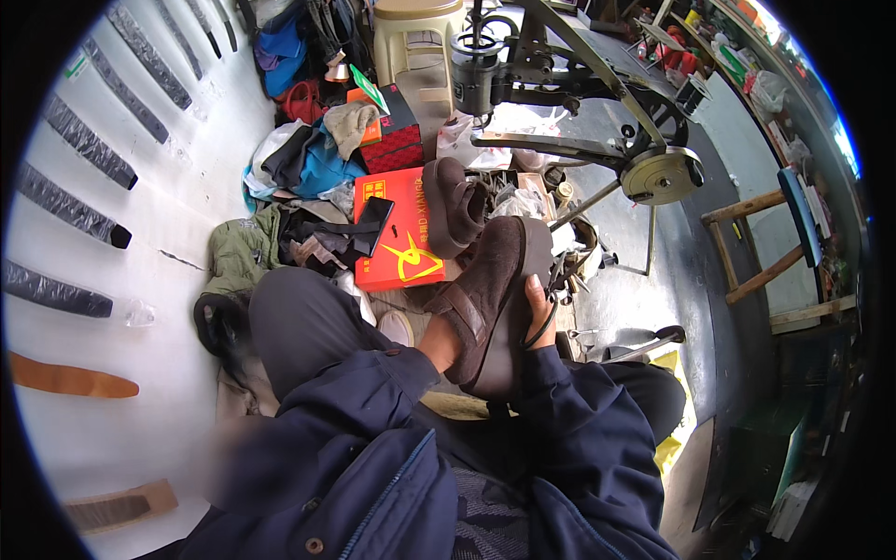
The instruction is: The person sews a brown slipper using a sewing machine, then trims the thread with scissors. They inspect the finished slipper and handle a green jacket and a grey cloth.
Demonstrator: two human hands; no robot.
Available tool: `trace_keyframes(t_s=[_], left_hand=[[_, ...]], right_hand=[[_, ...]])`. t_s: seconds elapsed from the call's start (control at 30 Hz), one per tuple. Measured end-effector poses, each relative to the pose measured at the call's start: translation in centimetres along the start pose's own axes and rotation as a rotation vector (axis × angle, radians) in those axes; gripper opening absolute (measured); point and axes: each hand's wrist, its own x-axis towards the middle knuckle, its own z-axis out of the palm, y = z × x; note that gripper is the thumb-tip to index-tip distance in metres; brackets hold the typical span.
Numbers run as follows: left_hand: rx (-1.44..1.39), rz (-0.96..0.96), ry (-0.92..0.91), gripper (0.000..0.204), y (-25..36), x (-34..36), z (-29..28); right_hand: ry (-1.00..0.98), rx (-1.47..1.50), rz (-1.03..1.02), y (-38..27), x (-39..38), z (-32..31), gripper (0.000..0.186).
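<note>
A dark brown shoe [495, 289] with a strap and a thick sole is held up above my lap, tilted with its toe away from me. My left hand [441, 343] goes into the shoe's opening; only the wrist shows and the fingers are hidden inside. Along the sole's right side, my right hand [539, 313] grips the edge with its thumb up. A thin black loop [557, 303] shows beside that hand; what it belongs to I cannot make out. A matching brown shoe [452, 207] rests just beyond, against a red box [399, 238].
Ahead stands a black hand-cranked sewing machine [569, 93] with a wheel. A plastic stool [418, 37] is behind it. Clothes [247, 245] are heaped at left, by a white surface with wrapped strips [89, 140]. A wooden-legged stool [765, 233] stands right. A hammer-like tool [653, 343] lies near my right knee.
</note>
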Motion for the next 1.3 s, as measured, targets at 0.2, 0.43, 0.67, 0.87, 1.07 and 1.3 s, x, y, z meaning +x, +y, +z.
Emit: trace_keyframes(t_s=[0.2,0.43,0.67,0.87,1.07,1.3], left_hand=[[-0.043,-0.041,0.109,0.042,0.4,-0.3,0.7],[-0.119,-0.079,0.122,0.038,0.7,-1.3,-0.7],[0.174,-0.053,-0.079,0.026,0.9,-1.0,-0.6],[0.036,-0.180,-0.231,0.036,-1.2,0.1,2.1],[0.270,0.189,0.046,0.047,-2.5,0.6,3.7],[0.012,0.167,-0.003,0.049,-2.9,-1.0,4.0]], right_hand=[[0.023,0.073,0.093,-0.7,0.0,0.4,0.053],[-0.077,0.110,0.104,-1.9,-0.5,0.0,0.058],[-0.028,0.023,0.142,-0.1,0.3,-0.2,0.062],[-0.024,0.044,0.090,-0.7,0.5,0.3,0.063],[-0.070,0.168,0.108,-1.1,0.3,0.1,0.062],[-0.038,0.109,0.177,-0.7,1.2,-0.5,0.060]])
